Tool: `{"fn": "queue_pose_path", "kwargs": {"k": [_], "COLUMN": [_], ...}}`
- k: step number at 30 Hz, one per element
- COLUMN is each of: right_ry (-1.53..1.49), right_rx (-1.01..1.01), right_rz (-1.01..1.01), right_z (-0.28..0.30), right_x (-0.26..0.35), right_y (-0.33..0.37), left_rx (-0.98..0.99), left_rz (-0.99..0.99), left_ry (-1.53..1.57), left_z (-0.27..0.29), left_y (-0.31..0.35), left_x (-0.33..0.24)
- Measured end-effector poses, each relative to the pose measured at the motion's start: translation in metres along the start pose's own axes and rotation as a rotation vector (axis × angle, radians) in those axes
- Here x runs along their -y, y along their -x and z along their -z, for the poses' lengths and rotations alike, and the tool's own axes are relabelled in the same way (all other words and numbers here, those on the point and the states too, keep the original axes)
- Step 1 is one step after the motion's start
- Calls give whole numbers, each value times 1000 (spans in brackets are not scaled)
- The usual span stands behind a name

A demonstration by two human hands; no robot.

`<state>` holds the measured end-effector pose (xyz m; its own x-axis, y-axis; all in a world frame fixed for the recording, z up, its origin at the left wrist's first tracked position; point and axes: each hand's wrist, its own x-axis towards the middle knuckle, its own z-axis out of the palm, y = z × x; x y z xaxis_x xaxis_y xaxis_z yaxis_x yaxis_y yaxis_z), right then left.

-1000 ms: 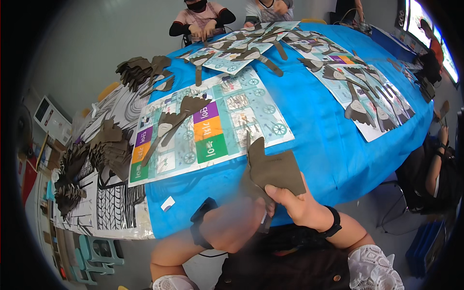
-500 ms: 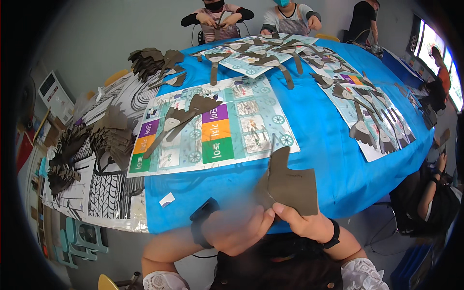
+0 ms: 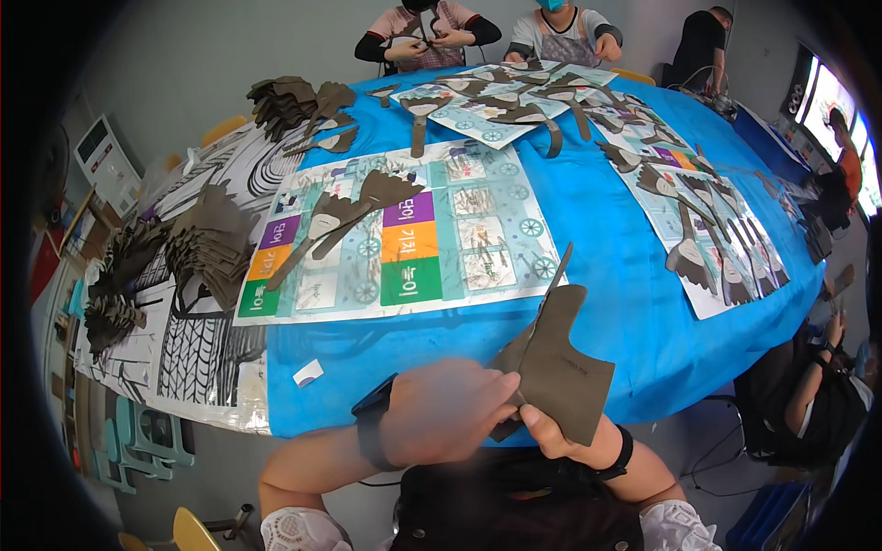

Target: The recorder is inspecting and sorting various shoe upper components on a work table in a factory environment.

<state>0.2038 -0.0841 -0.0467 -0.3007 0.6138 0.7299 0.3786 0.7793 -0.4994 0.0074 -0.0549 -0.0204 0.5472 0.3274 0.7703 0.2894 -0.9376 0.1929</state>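
Note:
Above the near edge of the blue-covered table I hold a flat grey-brown cut piece [image 3: 567,358], perhaps leather or foam sheet, with a narrow upright part and a folded left edge. My right hand [image 3: 565,433] grips its lower edge, thumb on top. Against the left edge, my left hand [image 3: 450,404] is closed, fingertips pinching by the fold; it is partly blurred. Whether a small tool is in those fingertips I cannot make out. Farther off, two similar pieces [image 3: 372,193] with pale patches and long tails lie on a printed sheet [image 3: 496,292].
Stacks of grey-brown pieces [image 3: 211,243] stand on the left over black-and-white patterned paper. More pieces lie on printed sheets at the far side and right [image 3: 694,257]. A white scrap [image 3: 309,372] is near my left wrist. Co-workers sit across the table [image 3: 430,37] and at the right.
The piece in my hands has tilted clockwise and shifted slightly right, its narrow part now leaning right. My left hand stays at its left edge. The view has shifted a little.

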Motion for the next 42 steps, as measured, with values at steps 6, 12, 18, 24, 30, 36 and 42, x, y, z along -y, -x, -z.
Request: {"fn": "queue_pose_path", "kwargs": {"k": [6, 12, 18, 24, 30, 36, 42], "right_ry": [-129, -83, -400, -630, -553, -305, 323], "right_rx": [-32, -65, 6, 16, 334, 354, -125], "right_rz": [-99, -95, -536, -730, -576, -537, -210], "right_z": [-4, -4, 1, -4, 13, 32, 53], "right_x": [-6, -9, -2, 11, 15, 11, -2], "right_y": [6, 6, 1, -20, -39, -51, -73], "left_rx": [22, 12, -13, -52, -85, -399, -397], "left_rz": [78, 121, 29, -147, 169, 834, 960], "left_ry": [104, 132, -122, -480, -407, 193, 658], "left_z": [-3, 2, -14, -9, 6, 43, 29], "left_y": [0, -4, -11, -2, -13, -20, -15], "left_x": [3, 3, 3, 7, 4, 35, 42]}}
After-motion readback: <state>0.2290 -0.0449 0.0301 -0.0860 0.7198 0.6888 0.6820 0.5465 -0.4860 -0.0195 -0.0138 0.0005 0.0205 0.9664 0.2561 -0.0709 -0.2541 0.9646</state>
